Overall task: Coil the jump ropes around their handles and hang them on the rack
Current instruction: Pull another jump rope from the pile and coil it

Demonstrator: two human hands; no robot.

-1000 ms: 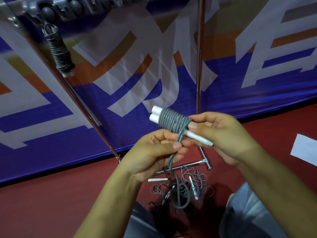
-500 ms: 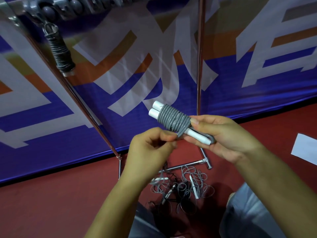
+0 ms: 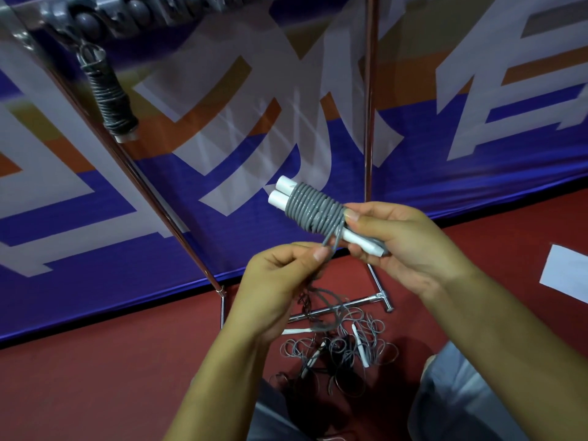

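— Red flooring is seen underfoot, and a blue banner with large white and orange shapes is stretched behind. What is held up in front of it?

— A jump rope is held there: grey cord is wound in tight turns around two white handles laid side by side, their blunt ends pointing up and left.

— How is it gripped?

— The narrow ends of the handles are clasped by the right hand, fingers curled beneath and the thumb pressed on the last turns of the coil. The loose tail of cord coming off the coil is pinched by the left hand between thumb and forefinger, just below the bundle; the remaining fingers are curled, and more cord is seen trailing down past the palm.

— And the rack?

— Its chrome poles are seen rising against the banner, with a crossbar foot on the floor. From the hook bar at upper left, one dark coiled rope is hung already, tilted, well apart from the hands.

— Anything else on the floor?

— A tangle of loose ropes with white handles is heaped beside the rack's foot, below the hands. A white sheet is laid at the right edge, and grey trouser legs are glimpsed at the bottom.
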